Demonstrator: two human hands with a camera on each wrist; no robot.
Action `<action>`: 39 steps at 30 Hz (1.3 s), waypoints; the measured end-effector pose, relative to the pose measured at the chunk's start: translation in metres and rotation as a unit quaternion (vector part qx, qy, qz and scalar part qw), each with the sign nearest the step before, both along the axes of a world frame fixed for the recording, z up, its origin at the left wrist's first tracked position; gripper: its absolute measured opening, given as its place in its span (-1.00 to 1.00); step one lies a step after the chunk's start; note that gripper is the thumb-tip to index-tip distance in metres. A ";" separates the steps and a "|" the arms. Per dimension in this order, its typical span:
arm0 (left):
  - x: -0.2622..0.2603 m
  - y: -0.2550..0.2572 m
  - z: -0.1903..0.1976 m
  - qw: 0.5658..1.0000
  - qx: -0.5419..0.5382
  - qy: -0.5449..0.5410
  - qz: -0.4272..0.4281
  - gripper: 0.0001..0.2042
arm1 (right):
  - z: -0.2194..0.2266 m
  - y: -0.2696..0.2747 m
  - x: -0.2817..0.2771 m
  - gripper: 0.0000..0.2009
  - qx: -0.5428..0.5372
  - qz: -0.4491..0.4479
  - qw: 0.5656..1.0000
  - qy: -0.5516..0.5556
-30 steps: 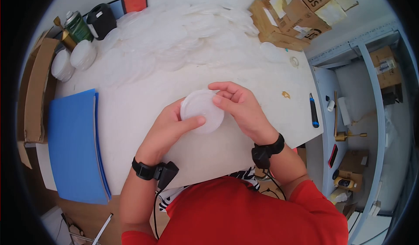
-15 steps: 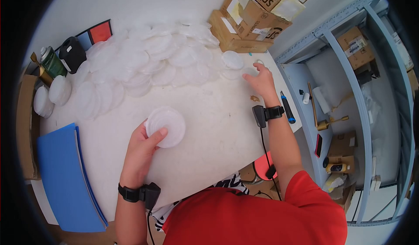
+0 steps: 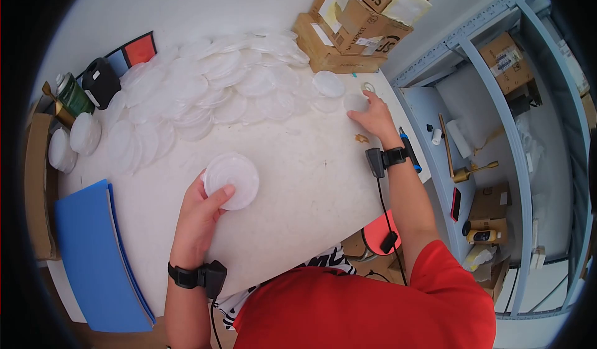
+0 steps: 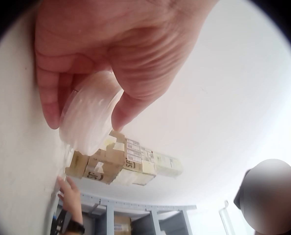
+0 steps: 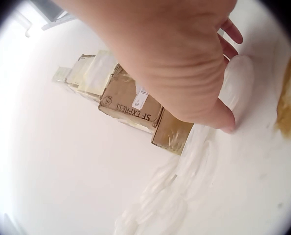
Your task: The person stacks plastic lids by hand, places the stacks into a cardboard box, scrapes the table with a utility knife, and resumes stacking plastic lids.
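Several thin, round, translucent white discs (image 3: 239, 172), stacked together, are in my left hand (image 3: 202, 209), its thumb across their face. The left wrist view shows the stack (image 4: 89, 115) edge-on between the thumb and fingers of that hand (image 4: 111, 49). At the table's far right, my right hand (image 3: 375, 117) holds another round disc (image 3: 354, 103) low over the surface. In the right wrist view this disc (image 5: 241, 81) lies between the thumb and fingers of the right hand (image 5: 179, 63); the exact contact of the far fingers is partly hidden.
A wide heap of similar discs (image 3: 211, 81) covers the back of the table (image 3: 298, 181). Cardboard boxes (image 3: 354, 32) stand behind at right. A blue folder (image 3: 99, 255) lies at left, a blue-black cutter (image 3: 410, 150) beside the right forearm, and shelving (image 3: 497, 94) beyond.
My right hand has left the stack and reached to the far right of the table, where a disc now shows at its fingers. The left hand has kept its stack. The head view has shifted.
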State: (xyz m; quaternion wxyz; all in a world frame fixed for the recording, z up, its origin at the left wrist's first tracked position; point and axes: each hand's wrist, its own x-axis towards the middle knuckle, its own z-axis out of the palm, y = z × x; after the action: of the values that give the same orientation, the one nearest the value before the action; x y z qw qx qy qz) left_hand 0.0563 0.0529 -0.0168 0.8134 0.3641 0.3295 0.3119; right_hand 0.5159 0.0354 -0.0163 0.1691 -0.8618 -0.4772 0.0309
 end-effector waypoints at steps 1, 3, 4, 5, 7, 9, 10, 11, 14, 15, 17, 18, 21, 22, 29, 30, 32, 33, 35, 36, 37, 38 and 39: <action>0.000 0.000 0.000 1.000 -0.003 0.000 0.003 -0.48 | 0.002 -0.002 -0.002 -0.10 -0.001 0.001 1.000 0.000; 0.000 -0.001 0.000 1.000 -0.005 -0.001 0.006 -0.49 | 0.009 -0.006 -0.010 -0.10 0.019 -0.005 1.000 0.003; 0.000 -0.001 0.000 1.000 -0.006 -0.003 0.008 -0.50 | 0.014 -0.009 -0.016 -0.10 0.017 -0.003 1.000 0.003; 0.000 0.000 0.002 1.000 -0.008 -0.002 0.011 -0.50 | 0.020 -0.012 -0.025 -0.12 0.033 0.007 0.999 0.005; 0.000 -0.001 0.007 1.000 0.002 0.001 0.005 -0.50 | 0.035 -0.018 -0.051 -0.13 0.045 0.026 0.999 0.012; 0.001 0.001 0.007 1.000 -0.005 -0.008 0.002 -0.50 | 0.050 -0.025 -0.089 -0.18 0.094 0.103 0.989 0.054; 0.000 0.001 0.006 1.000 -0.007 -0.019 -0.006 -0.50 | 0.058 -0.027 -0.111 -0.18 0.087 0.114 0.987 0.067; -0.002 0.001 0.006 1.000 -0.014 -0.005 0.007 -0.50 | 0.066 -0.030 -0.133 -0.20 0.093 0.160 0.980 0.077; -0.002 0.001 0.006 1.000 -0.015 -0.013 0.006 -0.50 | 0.073 -0.036 -0.185 -0.22 0.111 0.257 0.955 0.096; -0.001 0.001 0.005 1.000 -0.009 -0.024 0.005 -0.51 | 0.073 -0.038 -0.198 -0.22 0.121 0.300 0.942 0.089; 0.001 0.001 0.001 0.999 -0.002 -0.034 0.005 -0.51 | 0.068 -0.039 -0.221 -0.22 0.136 0.332 0.930 0.083; 0.001 0.002 -0.001 0.999 -0.002 -0.045 0.007 -0.52 | 0.065 -0.038 -0.232 -0.21 0.151 0.361 0.917 0.073; 0.001 0.002 -0.002 0.998 -0.004 -0.061 0.015 -0.52 | 0.055 -0.036 -0.253 -0.20 0.158 0.364 0.913 0.100; 0.001 0.002 -0.002 0.997 -0.007 -0.071 0.018 -0.52 | 0.052 -0.035 -0.257 -0.19 0.163 0.362 0.910 0.116; 0.001 0.000 0.000 0.997 -0.004 -0.071 0.034 -0.52 | 0.042 -0.032 -0.272 -0.15 0.166 0.327 0.918 0.150; 0.002 0.000 -0.001 0.997 -0.004 -0.075 0.034 -0.52 | 0.041 -0.032 -0.273 -0.15 0.161 0.321 0.922 0.145; 0.001 0.001 -0.001 0.996 -0.004 -0.080 0.036 -0.52 | 0.042 -0.033 -0.273 -0.14 0.156 0.317 0.925 0.140; 0.000 0.001 0.001 0.997 -0.009 -0.075 0.029 -0.52 | 0.044 -0.033 -0.273 -0.15 0.142 0.298 0.933 0.140; 0.000 0.002 0.000 0.997 -0.015 -0.070 0.022 -0.52 | 0.045 -0.033 -0.272 -0.15 0.129 0.279 0.941 0.140; 0.001 0.002 -0.001 0.997 -0.022 -0.074 0.019 -0.51 | 0.045 -0.033 -0.271 -0.18 0.123 0.263 0.942 0.166; 0.001 0.002 -0.002 0.996 -0.030 -0.078 0.015 -0.51 | 0.045 -0.033 -0.269 -0.21 0.117 0.246 0.943 0.192; 0.001 0.002 -0.002 0.996 -0.030 -0.078 0.014 -0.51 | 0.045 -0.033 -0.268 -0.21 0.117 0.245 0.943 0.192; 0.001 0.002 -0.002 0.996 -0.029 -0.078 0.012 -0.51 | 0.044 -0.032 -0.266 -0.27 0.117 0.233 0.943 0.208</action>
State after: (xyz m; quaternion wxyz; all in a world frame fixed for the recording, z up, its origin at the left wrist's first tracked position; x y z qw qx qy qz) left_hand 0.0571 0.0545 -0.0192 0.8431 0.3107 0.2782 0.3395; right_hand 0.2503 0.0030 0.0279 0.3521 -0.6748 -0.6194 0.1926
